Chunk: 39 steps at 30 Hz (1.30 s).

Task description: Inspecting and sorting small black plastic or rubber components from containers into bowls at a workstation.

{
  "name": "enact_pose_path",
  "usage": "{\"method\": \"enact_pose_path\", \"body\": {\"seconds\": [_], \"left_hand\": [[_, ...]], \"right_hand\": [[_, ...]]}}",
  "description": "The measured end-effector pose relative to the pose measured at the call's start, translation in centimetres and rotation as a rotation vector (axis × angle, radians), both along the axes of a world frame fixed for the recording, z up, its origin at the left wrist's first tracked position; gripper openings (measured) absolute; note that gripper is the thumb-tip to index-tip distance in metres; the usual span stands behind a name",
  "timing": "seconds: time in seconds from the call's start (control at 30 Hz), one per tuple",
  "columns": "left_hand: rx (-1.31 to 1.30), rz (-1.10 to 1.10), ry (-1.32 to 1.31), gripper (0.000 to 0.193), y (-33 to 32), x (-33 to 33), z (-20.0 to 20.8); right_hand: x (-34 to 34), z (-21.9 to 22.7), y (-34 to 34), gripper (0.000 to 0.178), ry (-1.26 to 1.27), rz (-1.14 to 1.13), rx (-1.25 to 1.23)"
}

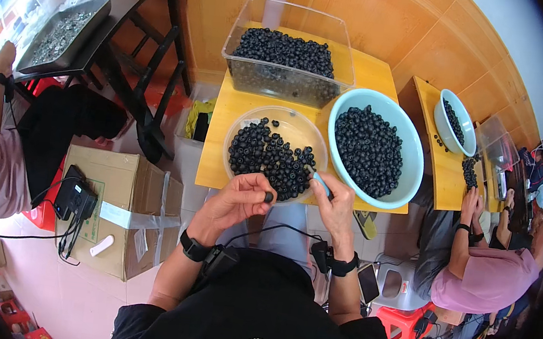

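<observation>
The left hand (231, 200) pinches 1 black bead (268, 197) between thumb and index finger, at the near rim of 1 round clear tub (304, 133), while the right hand (337, 207) has its fingers curled closed around 1 blue-handled tool (322, 185). Loose black beads (371, 151), too many to count, fill that tub, 1 rectangular clear bin (255, 80) and 1 light-blue basin (413, 162), all 3 on 1 yellow tabletop (213, 156). Around it are an orange-brown wall (382, 21), pale floor tiles (49, 271) and 1 cardboard box (98, 173).
</observation>
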<state>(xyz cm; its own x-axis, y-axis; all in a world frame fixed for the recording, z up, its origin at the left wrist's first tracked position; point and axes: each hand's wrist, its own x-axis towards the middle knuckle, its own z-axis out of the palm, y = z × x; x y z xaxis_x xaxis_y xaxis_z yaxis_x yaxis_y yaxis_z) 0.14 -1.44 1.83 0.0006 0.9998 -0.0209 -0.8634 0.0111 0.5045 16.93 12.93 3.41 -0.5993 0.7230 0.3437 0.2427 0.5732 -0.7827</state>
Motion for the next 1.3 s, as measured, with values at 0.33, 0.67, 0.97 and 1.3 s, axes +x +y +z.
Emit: {"method": "enact_pose_path", "body": {"seconds": [0.33, 0.67, 0.97, 1.3], "left_hand": [[-0.086, -0.014, -0.04, 0.021, 0.4, 0.4, -1.1], [-0.103, -0.138, -0.019, 0.025, 0.3, 1.0, -1.5], [-0.166, -0.027, 0.053, 0.02, 0.3, 1.3, -2.6], [-0.277, 0.221, 0.174, 0.009, -1.0, -0.8, -3.0]], "right_hand": [[-1.1, 2.5, -3.8, 0.024, 0.018, 0.303, -0.312], [-0.8, 1.2, -4.1, 0.013, 0.084, 0.358, -0.763], [-0.1, 0.7, -3.9, 0.018, -0.028, 0.348, -0.547], [1.4, 2.6, 6.7, 0.026, -0.01, -0.169, -0.202]]}}
